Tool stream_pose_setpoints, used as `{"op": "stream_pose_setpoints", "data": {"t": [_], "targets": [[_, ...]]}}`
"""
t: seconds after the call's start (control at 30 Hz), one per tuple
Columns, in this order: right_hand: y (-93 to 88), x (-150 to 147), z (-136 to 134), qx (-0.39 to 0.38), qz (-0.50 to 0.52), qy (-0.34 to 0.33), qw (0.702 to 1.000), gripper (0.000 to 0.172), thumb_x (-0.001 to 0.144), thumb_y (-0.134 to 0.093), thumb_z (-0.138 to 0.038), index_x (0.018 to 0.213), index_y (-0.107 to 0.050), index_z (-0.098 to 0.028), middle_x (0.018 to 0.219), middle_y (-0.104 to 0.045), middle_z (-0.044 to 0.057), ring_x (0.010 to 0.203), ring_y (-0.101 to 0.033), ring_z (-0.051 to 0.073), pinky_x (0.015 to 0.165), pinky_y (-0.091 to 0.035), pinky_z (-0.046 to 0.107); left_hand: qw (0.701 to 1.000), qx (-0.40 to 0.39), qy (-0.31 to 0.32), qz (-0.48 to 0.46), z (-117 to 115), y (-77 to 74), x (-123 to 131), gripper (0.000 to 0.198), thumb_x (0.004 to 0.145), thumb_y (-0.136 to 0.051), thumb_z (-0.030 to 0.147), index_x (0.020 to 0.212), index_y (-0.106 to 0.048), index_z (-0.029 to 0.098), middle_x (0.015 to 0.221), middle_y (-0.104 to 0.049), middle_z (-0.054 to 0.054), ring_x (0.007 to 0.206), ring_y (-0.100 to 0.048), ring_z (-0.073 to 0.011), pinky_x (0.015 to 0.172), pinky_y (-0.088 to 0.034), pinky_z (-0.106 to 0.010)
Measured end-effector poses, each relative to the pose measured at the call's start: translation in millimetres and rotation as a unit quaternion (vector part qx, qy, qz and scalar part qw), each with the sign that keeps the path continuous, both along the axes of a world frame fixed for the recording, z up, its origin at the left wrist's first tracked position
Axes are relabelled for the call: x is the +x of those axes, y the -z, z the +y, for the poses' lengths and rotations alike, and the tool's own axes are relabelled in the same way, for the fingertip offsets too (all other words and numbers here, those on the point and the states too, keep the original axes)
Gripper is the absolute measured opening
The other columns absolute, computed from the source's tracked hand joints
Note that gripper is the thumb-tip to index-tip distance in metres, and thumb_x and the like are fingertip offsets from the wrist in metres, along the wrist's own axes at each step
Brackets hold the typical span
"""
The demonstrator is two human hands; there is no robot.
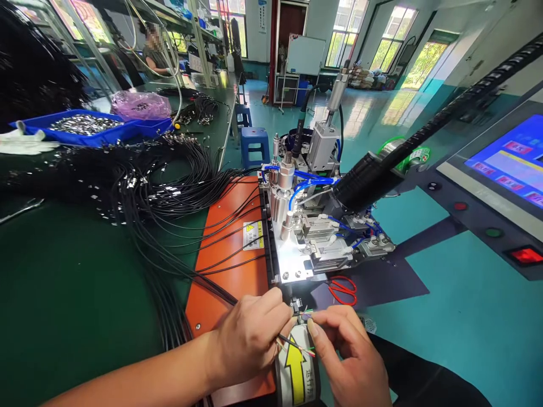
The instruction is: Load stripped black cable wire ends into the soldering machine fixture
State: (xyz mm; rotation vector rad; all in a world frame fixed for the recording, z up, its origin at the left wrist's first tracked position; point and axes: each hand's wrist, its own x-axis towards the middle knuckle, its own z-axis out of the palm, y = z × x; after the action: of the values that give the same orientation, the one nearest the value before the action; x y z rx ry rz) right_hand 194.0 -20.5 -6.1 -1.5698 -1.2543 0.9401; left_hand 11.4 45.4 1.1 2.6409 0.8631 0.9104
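Two bare hands, nearest us, from which we take our clock bearings. Left hand (258, 330): curled into a fist, gripping black cables (218, 289) that run in from 10 o'clock. Right hand (350, 353): thumb and forefinger pinched on fine coloured wires (306, 312) between the hands, other fingers bent. At 6 o'clock, we list one white label with a yellow arrow (296, 367). At 2, red-handled scissors (341, 290); at 11, an orange plate (244, 277) crossed by cables; at 12, a metal machine (316, 229) with blue tubes. Farther, at 2, we enter one lit screen (515, 161); at 10, a cable heap (169, 183), and behind it a blue tray (99, 140) of small shiny parts. Beyond, near 12, we record blue stools (254, 135), then a whiteboard (306, 55); at 11, one co-worker (159, 63).
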Motion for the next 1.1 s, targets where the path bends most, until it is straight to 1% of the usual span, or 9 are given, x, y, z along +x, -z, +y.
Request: {"op": "stream_pose_setpoints", "data": {"t": [0.13, 0.3, 0.53, 0.77, 0.83, 0.93, 1.0, 1.03, 1.1], "targets": [[-1.2, -0.7, 3.0, -0.019, 0.017, 0.004, 1.0, 0.022, 0.09, -0.063, -0.042, 0.083, -0.071, -0.023, 0.089, -0.061, 0.004, 0.073, -0.061, 0.017, 0.064, -0.049, 0.025, 1.0, -0.003, -0.003, 0.0, -0.7, -1.1, -0.1, 0.027, 0.099, -0.047, 0.017, 0.075, -0.058, 0.016, 0.066, -0.046, 0.0, 0.057, -0.042, -0.0146, 0.05, -0.022, -0.032], [-1.0, -3.3, 4.4, -0.025, 0.036, 0.014, 0.999, 0.026, 0.09, -0.063, -0.045, 0.08, -0.071, -0.022, 0.086, -0.061, 0.003, 0.072, -0.061, 0.016, 0.063, -0.047, 0.024, 1.0, -0.021, -0.004, 0.001, 1.1, 1.8, 0.3, 0.026, 0.1, -0.046, 0.019, 0.077, -0.058, 0.015, 0.068, -0.048, -0.001, 0.058, -0.045, -0.0146, 0.051, -0.024, -0.032], [2.8, -10.8, 5.8, -0.006, 0.046, 0.023, 0.999, 0.027, 0.091, -0.062, -0.044, 0.079, -0.071, -0.021, 0.083, -0.06, 0.002, 0.071, -0.06, 0.015, 0.062, -0.047, 0.024, 0.999, -0.036, -0.012, -0.016, -0.8, 2.5, 0.1, 0.027, 0.101, -0.046, 0.021, 0.077, -0.058, 0.016, 0.069, -0.05, -0.001, 0.058, -0.047, -0.0137, 0.052, -0.028, -0.031], [1.2, -12.6, 3.9, 0.009, 0.019, 0.036, 0.999, 0.027, 0.092, -0.061, -0.043, 0.076, -0.068, -0.023, 0.081, -0.062, 0.002, 0.072, -0.06, 0.016, 0.063, -0.047, 0.024, 0.999, -0.034, -0.017, 0.006, -2.2, 2.2, 0.3, 0.026, 0.101, -0.044, 0.021, 0.078, -0.055, 0.017, 0.07, -0.05, 0.0, 0.058, -0.046, -0.0145, 0.052, -0.029, -0.031], [3.9, -12.7, 3.1, 0.037, -0.014, 0.028, 0.999, 0.024, 0.093, -0.061, -0.039, 0.076, -0.068, -0.023, 0.081, -0.061, 0.002, 0.071, -0.06, 0.015, 0.063, -0.046, 0.024, 0.999, -0.028, -0.023, 0.01, -1.9, 2.5, 0.4, 0.025, 0.1, -0.045, 0.021, 0.076, -0.054, 0.017, 0.069, -0.049, 0.0, 0.058, -0.045, -0.0145, 0.051, -0.028, -0.031], [10.5, -12.4, 2.6, 0.123, -0.068, 0.003, 0.99, 0.015, 0.094, -0.059, -0.028, 0.084, -0.069, -0.023, 0.081, -0.06, 0.002, 0.073, -0.06, 0.015, 0.066, -0.046, 0.025, 1.0, -0.012, -0.021, 0.01, -1.2, 3.4, 0.7, 0.024, 0.099, -0.046, 0.019, 0.075, -0.051, 0.018, 0.067, -0.046, 0.001, 0.056, -0.042, -0.0143, 0.05, -0.026, -0.031], [13.9, -10.1, 3.0, 0.168, -0.087, -0.025, 0.982, 0.013, 0.094, -0.057, -0.022, 0.09, -0.07, -0.023, 0.083, -0.06, 0.003, 0.075, -0.06, 0.017, 0.068, -0.047, 0.027, 1.0, 0.0, -0.014, 0.005, -0.3, 3.9, 0.8, 0.024, 0.098, -0.046, 0.018, 0.075, -0.05, 0.018, 0.067, -0.043, 0.001, 0.055, -0.04, -0.014, 0.049, -0.024, -0.032], [14.6, -7.8, 3.5, 0.171, -0.091, -0.043, 0.98, 0.013, 0.093, -0.057, -0.021, 0.091, -0.07, -0.022, 0.083, -0.06, 0.004, 0.074, -0.06, 0.017, 0.068, -0.046, 0.027, 1.0, 0.004, -0.011, 0.002, 0.4, 4.0, 0.8, 0.024, 0.098, -0.046, 0.018, 0.074, -0.05, 0.018, 0.066, -0.042, 0.002, 0.054, -0.039, -0.0139, 0.049, -0.023, -0.032], [13.2, -1.0, 5.0, 0.124, -0.068, -0.085, 0.986, 0.012, 0.092, -0.059, -0.023, 0.086, -0.069, -0.022, 0.082, -0.059, 0.003, 0.07, -0.059, 0.016, 0.063, -0.046, 0.026, 1.0, 0.007, -0.003, 0.0, 1.7, 4.0, 0.5, 0.023, 0.097, -0.048, 0.017, 0.074, -0.049, 0.018, 0.067, -0.04, 0.002, 0.054, -0.036, -0.0139, 0.048, -0.021, -0.032]]}}
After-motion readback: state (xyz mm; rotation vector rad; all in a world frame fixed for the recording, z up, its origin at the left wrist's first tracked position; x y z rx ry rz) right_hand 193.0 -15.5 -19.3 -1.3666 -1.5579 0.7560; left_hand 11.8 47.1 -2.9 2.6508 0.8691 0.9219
